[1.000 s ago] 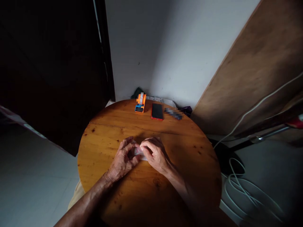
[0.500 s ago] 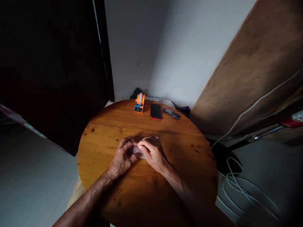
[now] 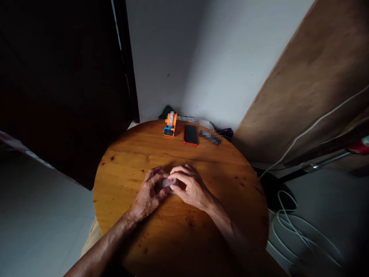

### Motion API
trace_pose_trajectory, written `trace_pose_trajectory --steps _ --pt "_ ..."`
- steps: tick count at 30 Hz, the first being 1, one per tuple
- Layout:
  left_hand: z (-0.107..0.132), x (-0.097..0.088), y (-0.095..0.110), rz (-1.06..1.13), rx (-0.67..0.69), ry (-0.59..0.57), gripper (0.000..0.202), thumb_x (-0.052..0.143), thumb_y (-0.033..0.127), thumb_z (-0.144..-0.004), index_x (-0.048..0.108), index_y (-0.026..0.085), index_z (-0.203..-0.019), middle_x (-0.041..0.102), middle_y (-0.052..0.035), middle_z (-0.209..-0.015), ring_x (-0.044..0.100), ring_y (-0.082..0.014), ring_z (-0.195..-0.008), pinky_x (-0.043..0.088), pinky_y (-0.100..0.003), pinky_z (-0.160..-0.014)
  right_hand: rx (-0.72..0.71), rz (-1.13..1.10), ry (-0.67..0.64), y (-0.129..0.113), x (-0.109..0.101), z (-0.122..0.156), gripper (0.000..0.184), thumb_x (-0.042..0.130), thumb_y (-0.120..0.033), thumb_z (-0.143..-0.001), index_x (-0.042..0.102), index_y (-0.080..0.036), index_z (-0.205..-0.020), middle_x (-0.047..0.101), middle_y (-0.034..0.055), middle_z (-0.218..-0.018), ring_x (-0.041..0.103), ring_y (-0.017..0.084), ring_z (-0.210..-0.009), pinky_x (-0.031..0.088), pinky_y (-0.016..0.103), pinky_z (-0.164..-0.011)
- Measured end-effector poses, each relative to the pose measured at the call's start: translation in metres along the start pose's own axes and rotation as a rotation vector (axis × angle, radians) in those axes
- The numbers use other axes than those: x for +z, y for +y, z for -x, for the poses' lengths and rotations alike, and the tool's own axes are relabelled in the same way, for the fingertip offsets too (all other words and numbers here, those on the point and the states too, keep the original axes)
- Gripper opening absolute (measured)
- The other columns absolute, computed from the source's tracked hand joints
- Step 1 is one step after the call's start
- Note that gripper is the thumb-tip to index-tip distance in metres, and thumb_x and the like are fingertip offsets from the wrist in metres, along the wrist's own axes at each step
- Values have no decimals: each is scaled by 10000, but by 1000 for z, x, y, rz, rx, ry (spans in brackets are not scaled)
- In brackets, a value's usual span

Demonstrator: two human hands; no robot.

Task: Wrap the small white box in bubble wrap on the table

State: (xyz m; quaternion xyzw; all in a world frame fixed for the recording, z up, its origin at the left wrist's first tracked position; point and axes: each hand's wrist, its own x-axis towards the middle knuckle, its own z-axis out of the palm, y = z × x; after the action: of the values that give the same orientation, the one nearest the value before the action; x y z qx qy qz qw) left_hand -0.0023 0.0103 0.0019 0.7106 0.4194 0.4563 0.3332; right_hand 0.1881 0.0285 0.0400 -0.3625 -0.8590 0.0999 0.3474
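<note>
Between my hands, low over the wooden table [image 3: 138,223], is a small, pale, translucent piece [image 3: 167,182] with faint reddish marks; its exact kind does not show. My left hand [image 3: 149,192] is curled round its left side, with thumb and fingers closed on it. From the right, my right hand [image 3: 188,184] grips the same piece between thumb and bent fingers. Fingers cover much of its outline. Part of a pale edge shows beneath, near the right thumb.
Toward the back of the round table stand an orange and blue tape dispenser [image 3: 170,124], a red-cased phone [image 3: 190,134] and a blurred dark object [image 3: 210,137]. Printed paper [image 3: 196,122] lies behind, against the wall. White cables [image 3: 300,227] coil on the floor at right.
My right thumb and fingers have parted slightly and shifted a little right, so more of the pale piece shows. My left hand stays about where it was.
</note>
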Motion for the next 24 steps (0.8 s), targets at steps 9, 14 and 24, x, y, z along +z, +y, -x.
trace_pose_trajectory --steps 9,14,24 --pt "1 2 -3 0 7 31 380 653 234 -850 608 244 -1227 524 -121 -1323 462 -292 -1319 409 -513 -1091 -16 20 134 -4 12 1 154 521 -139 -919 635 -218 -850 700 39 -1016 613 187 -939 413 364 -864" --pt "1 -1 1 43 -18 46 491 638 338 -869 523 228 -1334 521 -135 -1318 505 -295 -1237 422 -515 -1064 37 -67 190 -3 12 0 148 528 -143 -920 625 -221 -841 701 40 -993 631 186 -982 426 353 -894" --pt "5 3 -5 69 -235 18 740 718 436 -809 414 195 -1440 572 -154 -1286 569 -309 -1160 463 -514 -1016 116 -328 221 -8 5 -4 137 545 -197 -923 645 -234 -838 698 35 -936 650 175 -908 494 324 -835"
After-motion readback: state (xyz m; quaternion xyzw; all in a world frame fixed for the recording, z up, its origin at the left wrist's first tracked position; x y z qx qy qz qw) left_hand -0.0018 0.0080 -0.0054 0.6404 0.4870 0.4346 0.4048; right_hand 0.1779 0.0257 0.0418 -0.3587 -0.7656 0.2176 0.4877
